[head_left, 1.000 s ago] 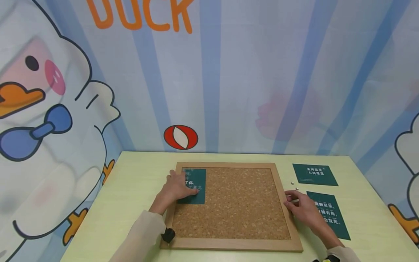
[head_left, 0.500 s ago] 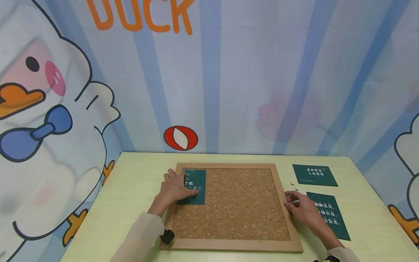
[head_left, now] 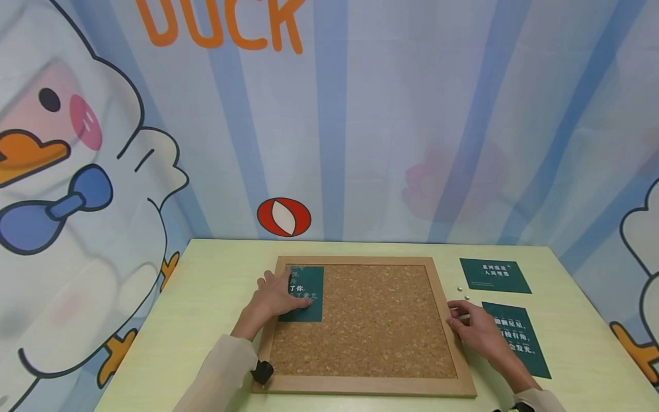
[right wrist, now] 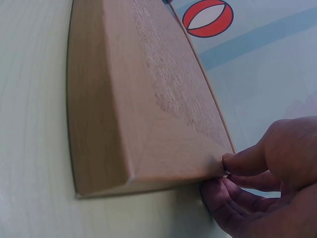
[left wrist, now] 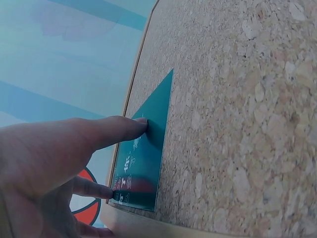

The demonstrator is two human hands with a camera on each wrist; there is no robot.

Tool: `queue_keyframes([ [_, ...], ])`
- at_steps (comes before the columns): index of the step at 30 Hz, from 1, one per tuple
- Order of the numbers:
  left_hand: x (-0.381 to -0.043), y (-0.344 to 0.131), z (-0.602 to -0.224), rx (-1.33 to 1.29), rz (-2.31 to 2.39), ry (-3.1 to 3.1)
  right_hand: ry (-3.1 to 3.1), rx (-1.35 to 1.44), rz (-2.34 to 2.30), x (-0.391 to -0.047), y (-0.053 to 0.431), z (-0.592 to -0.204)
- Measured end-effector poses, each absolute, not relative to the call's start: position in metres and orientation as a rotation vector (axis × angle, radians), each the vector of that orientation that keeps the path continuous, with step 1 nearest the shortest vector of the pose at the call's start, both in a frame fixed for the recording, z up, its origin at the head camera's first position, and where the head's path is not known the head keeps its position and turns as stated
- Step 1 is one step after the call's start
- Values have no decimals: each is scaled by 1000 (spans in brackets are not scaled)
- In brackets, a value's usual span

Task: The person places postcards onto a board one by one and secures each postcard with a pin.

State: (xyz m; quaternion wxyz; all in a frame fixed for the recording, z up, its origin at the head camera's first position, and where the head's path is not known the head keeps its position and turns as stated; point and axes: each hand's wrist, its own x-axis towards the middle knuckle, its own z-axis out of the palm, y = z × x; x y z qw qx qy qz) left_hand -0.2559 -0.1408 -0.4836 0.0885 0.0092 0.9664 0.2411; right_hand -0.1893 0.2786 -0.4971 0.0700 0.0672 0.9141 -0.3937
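Head view, green card: lying flat on the cork board (head_left: 381, 329) inside the wooden frame (head_left: 362, 385), the green card (head_left: 316, 312) is filling its upper left corner, partly hidden by the left hand (head_left: 270, 297).
Head view, change: hardly anything is changing; the left hand is staying put on the card, so the work is seemingly pausing at a holding step.
Head view, against half a second ago: the left fingertips are sitting slightly lower, while thumb, card and board are keeping their places.
Head view, right side: the right hand (head_left: 476, 326) is reaching over the lower card (head_left: 521, 321) to the frame's right edge; two small silvery pieces (head_left: 460, 289) are lying just beyond it on the bench (head_left: 149, 355), near the upper card (head_left: 495, 274).
Left wrist view, thumb: it is pressing, nearly straight, on the card's face; one finger is touching its printed end, others are hanging past the frame, and nothing is being clasped.
Right wrist view, frame edge: the right hand is gripping it, thumb resting on top and fingers curling against the outer side; whether something tiny is also sitting between the fingertips, I cannot tell.
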Motion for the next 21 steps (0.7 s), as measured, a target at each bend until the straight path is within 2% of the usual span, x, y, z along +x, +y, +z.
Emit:
queue_keyframes([
  [13,-256,-143,-486,34,739,2871,2748,156,-1190,-188,284,-494],
  [21,-257,-144,-487,21,774,2860,2955,42,-1086,-192,305,-488],
])
